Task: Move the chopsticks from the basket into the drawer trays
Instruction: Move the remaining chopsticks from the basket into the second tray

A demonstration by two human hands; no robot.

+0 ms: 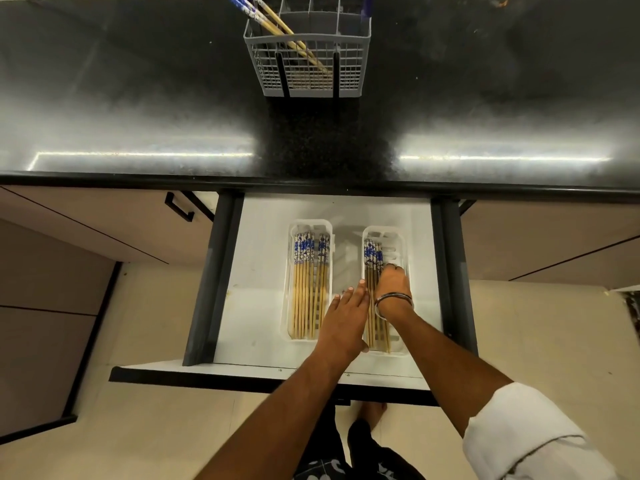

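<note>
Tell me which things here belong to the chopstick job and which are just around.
Job: basket, its chopsticks, left tray, right tray, drawer, left hand, right hand.
Around: counter, cabinet handle, bangle.

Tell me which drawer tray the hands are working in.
The right tray: the right hand rests inside it, the left hand at its edge.

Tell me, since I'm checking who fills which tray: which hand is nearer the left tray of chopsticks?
The left hand. It lies flat on the drawer floor between the trays, beside the left tray. The right hand is farther away, over the right tray.
</note>
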